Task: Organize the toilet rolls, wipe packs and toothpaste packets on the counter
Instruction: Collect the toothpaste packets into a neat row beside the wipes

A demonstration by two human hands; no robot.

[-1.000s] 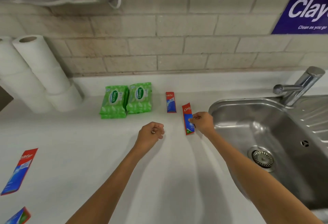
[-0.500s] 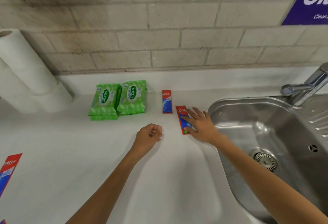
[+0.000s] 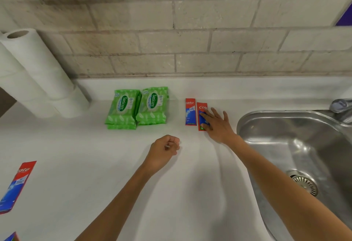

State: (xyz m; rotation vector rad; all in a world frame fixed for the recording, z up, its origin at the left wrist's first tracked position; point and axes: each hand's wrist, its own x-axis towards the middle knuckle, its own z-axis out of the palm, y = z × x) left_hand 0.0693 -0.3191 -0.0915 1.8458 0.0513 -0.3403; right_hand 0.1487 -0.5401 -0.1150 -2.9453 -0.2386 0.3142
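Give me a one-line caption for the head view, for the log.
Right hand presses a flat red toothpaste packet beside a matching packet on the white counter, near green wipe packs.

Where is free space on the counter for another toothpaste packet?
Bare counter lies between the wipe packs and the toothpaste packets, and widely around the left hand. Crowded: toilet rolls at the left, right hand and sink at the right.

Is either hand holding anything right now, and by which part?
Nothing is gripped. The right hand presses flat on the lower half of the red-and-blue flat toothpaste packet; the curled left hand shows nothing inside.
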